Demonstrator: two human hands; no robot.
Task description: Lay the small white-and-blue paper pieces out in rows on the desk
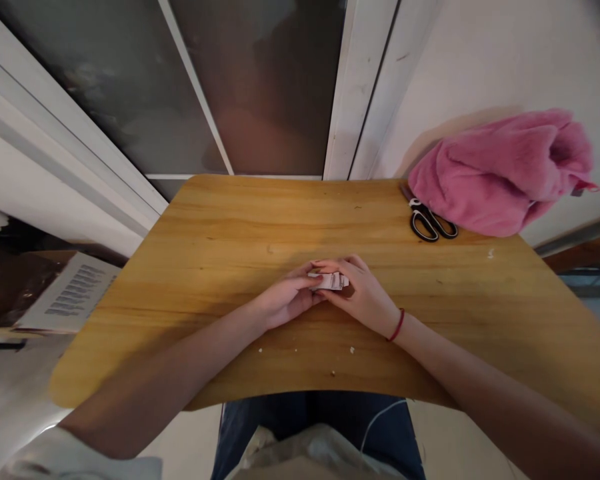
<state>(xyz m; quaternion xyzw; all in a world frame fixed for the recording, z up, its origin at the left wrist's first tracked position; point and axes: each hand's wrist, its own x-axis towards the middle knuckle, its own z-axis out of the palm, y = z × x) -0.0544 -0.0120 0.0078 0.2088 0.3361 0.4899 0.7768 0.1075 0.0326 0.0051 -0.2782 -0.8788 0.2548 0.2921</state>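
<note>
white scraps lay near the table's front edge; beyond, left hand and right hand had fingers clamped on a crinkled white piece, seemingly shaping it; the next move likely called for steady fingertips. scissors lay farther.

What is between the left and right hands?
Head view: a pale folded piece, possibly paper, sits between the left hand and right hand, held by both.

The left forearm and right forearm slant inward from either side, the left hand and right hand meeting at centre. The left thumb points toward the right hand, whose fingers curl inward.
</note>
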